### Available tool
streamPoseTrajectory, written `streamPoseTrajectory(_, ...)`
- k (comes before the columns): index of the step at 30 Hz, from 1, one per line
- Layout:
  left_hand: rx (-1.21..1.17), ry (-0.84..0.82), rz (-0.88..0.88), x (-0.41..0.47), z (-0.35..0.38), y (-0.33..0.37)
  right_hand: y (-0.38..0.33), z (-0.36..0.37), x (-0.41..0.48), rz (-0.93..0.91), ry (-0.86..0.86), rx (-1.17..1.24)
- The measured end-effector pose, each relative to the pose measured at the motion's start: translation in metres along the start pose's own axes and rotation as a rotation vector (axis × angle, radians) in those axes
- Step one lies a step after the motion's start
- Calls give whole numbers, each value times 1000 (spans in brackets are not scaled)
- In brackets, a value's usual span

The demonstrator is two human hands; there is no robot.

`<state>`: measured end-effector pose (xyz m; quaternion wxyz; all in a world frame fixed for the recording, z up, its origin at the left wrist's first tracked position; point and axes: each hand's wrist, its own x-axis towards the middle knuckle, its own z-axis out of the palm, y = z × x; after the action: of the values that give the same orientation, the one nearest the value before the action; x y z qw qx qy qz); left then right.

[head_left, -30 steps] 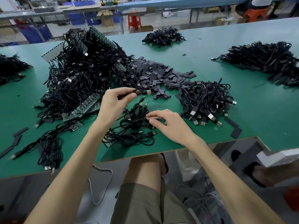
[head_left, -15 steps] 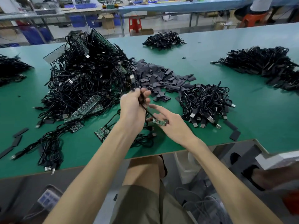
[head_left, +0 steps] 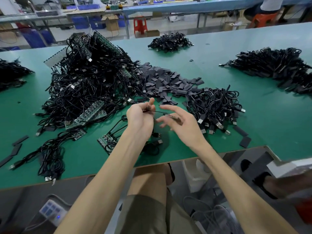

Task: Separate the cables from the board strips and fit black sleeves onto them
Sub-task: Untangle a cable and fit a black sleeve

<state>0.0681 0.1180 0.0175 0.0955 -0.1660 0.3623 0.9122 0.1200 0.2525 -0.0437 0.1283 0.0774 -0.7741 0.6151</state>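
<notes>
Cable [head_left: 157,111], a single thin black length, is running almost level between the two hands. Its long axis is lying left to right across the view and dipping a little toward the right. The left hand [head_left: 141,117] is pinching the cable's left end between thumb and fingers, raised above the green table [head_left: 278,124]. The right hand [head_left: 184,127] is hovering just beside it with fingers spread and straight, gripping nothing. The cable's right end, carrying a small dark piece, is reaching that palm, but blur is hiding whether they are touching.

One board strip [head_left: 108,141] is lying flat just left of the left forearm, its wires trailing up and to the right. A second strip [head_left: 76,134] is sitting further left. Overlapping strips [head_left: 89,114] are leaning at the foot of the big tangled heap [head_left: 87,76]; their number cannot be told.

Black sleeves [head_left: 165,81] are lying in one loose pile beyond the hands. Two stray sleeves [head_left: 244,141] are lying near the right edge. A smaller cable pile [head_left: 217,105] is resting right of the hands, plugs pointing toward the person. Three more cable piles are lying well apart: far centre [head_left: 170,41], far right [head_left: 273,65] and far left [head_left: 10,75].
</notes>
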Motion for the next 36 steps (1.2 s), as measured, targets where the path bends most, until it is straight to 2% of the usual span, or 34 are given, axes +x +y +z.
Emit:
streamPoseTrajectory(3,94,-31,18,-2,-1,-3,-1,-6,2,70,99,208)
streamPoseTrajectory(6,231,-51,50,-3,-6,-6,-1,-7,2,66,144,295)
streamPoseTrajectory(13,372,-46,197,-3,-15,-7,0,-9,2,71,179,346)
streamPoseTrajectory(24,561,59,299,-3,-21,-2,-1,-7,2,101,220,345)
streamPoseTrajectory(30,569,-10,344,-9,-21,2,0,-8,1,106,216,363)
streamPoseTrajectory(33,601,-102,354,-11,-18,2,1,-9,1,99,213,394)
streamPoseTrajectory(36,646,-160,316,-11,-16,4,2,-10,1,98,205,430)
